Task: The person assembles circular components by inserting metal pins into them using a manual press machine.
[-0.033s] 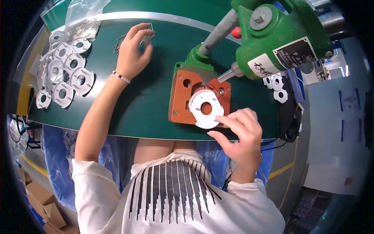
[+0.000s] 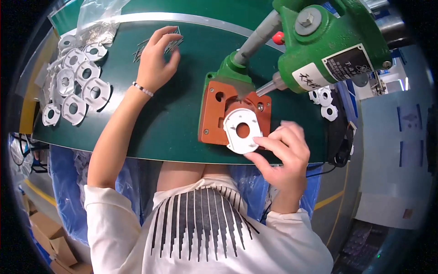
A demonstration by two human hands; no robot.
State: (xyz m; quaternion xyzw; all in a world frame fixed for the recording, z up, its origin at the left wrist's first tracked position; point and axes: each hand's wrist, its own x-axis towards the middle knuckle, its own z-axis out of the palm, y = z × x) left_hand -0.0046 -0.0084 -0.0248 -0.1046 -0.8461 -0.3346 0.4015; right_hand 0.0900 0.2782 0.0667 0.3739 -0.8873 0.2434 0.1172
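Note:
My right hand (image 2: 286,157) pinches the lower right edge of a white round plastic part (image 2: 242,142) with a large centre hole. The part is tilted over the orange-brown fixture block (image 2: 212,119) of a green hand press (image 2: 285,68); whether it touches the block I cannot tell. At the back of the table, my left hand (image 2: 157,59) rests by a scatter of thin metal pins (image 2: 142,48), its fingers bent and its thumb apart. No pin shows clearly in its grasp, though the hand hides some of them.
Several similar white parts (image 2: 73,106) lie heaped at the left, beside a clear plastic bag (image 2: 98,28) of small metal pieces. A few more white parts (image 2: 328,112) lie at the right. The press's slanted metal plunger (image 2: 269,86) hangs just above the fixture.
My right hand and the white plastic part have shifted slightly toward me and to the right. The left hand stays by the pins.

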